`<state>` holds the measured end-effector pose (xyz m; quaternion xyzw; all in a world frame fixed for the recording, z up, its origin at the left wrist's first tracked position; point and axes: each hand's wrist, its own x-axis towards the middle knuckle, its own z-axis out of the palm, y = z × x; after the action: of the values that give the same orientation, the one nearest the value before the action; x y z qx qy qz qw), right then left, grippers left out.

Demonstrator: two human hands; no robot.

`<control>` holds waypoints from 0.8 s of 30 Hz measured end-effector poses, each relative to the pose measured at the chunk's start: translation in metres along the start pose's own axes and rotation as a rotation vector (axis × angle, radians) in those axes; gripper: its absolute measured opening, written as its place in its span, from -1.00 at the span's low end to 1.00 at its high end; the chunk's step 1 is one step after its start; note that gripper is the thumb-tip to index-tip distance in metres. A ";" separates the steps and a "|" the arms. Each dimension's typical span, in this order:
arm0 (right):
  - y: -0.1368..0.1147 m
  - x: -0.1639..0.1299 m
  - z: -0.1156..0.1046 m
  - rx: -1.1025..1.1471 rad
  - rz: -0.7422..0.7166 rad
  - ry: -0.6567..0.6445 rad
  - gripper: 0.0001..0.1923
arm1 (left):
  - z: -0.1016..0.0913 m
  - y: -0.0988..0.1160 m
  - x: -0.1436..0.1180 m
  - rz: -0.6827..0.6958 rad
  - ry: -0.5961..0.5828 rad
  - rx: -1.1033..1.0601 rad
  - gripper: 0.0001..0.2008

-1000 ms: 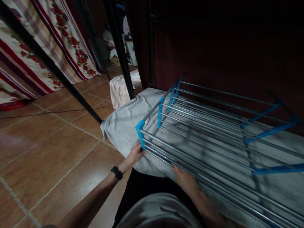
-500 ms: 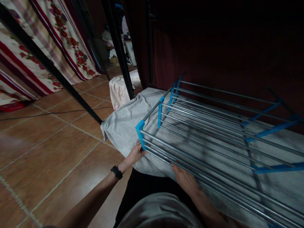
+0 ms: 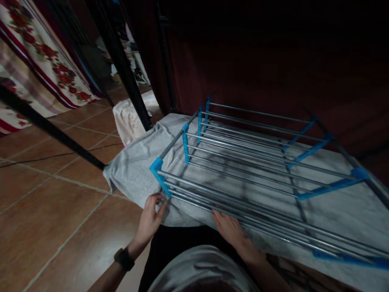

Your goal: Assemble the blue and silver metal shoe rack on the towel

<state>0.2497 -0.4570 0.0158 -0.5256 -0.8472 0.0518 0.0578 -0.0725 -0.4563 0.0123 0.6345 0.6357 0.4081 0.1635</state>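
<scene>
Both my hands are at the near edge of the silver metal-rod drying rack with blue plastic joints (image 3: 243, 162). My left hand (image 3: 150, 221) (black watch on its wrist) has loosely curled fingers touching the rods at the rack's blue corner piece (image 3: 158, 172). My right hand (image 3: 229, 229) lies open and flat under the nearest rods, on the grey towel (image 3: 133, 174) beneath the rack.

A dim room with a terracotta tile floor (image 3: 45, 211) at lower left, floral red-striped fabric (image 3: 36, 69) at upper left, black poles (image 3: 121, 69) crossing it, and dark maroon curtains (image 3: 258, 61) filling the upper right.
</scene>
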 end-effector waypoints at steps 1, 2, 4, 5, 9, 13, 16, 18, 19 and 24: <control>0.000 -0.001 -0.003 -0.011 0.014 -0.027 -0.65 | 0.001 0.003 -0.008 0.087 -0.014 0.070 -0.80; 0.000 -0.003 -0.005 -0.020 0.033 -0.055 -0.64 | 0.004 0.008 -0.014 0.182 -0.046 0.124 -0.80; 0.000 -0.008 -0.010 -0.018 0.064 -0.066 -0.61 | 0.015 0.020 -0.020 0.379 -0.141 0.190 -0.75; 0.000 -0.013 -0.011 -0.006 0.066 -0.042 -0.59 | 0.023 0.028 -0.020 0.473 -0.192 0.213 -0.71; 0.006 -0.042 -0.012 0.088 0.036 0.175 -0.53 | 0.068 0.066 -0.009 0.743 -0.369 0.278 -0.62; 0.021 -0.091 -0.007 0.172 0.144 0.388 -0.60 | 0.116 0.097 -0.001 0.824 -0.512 0.267 -0.64; 0.043 -0.133 -0.002 0.200 0.361 0.539 -0.68 | 0.143 0.104 0.001 0.799 -0.610 0.265 -0.66; 0.064 -0.159 0.001 0.234 0.567 0.689 -0.74 | 0.154 0.105 0.002 0.792 -0.683 0.249 -0.64; 0.075 -0.170 0.001 0.250 0.687 0.775 -0.77 | 0.157 0.106 0.004 0.789 -0.719 0.237 -0.61; 0.131 -0.202 0.003 0.333 1.058 1.001 -0.53 | 0.159 0.123 0.014 0.670 -0.897 0.315 -0.56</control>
<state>0.4541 -0.5806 -0.0154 -0.8081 -0.3344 -0.0451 0.4828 0.1239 -0.4107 0.0086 0.9286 0.3217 0.0292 0.1825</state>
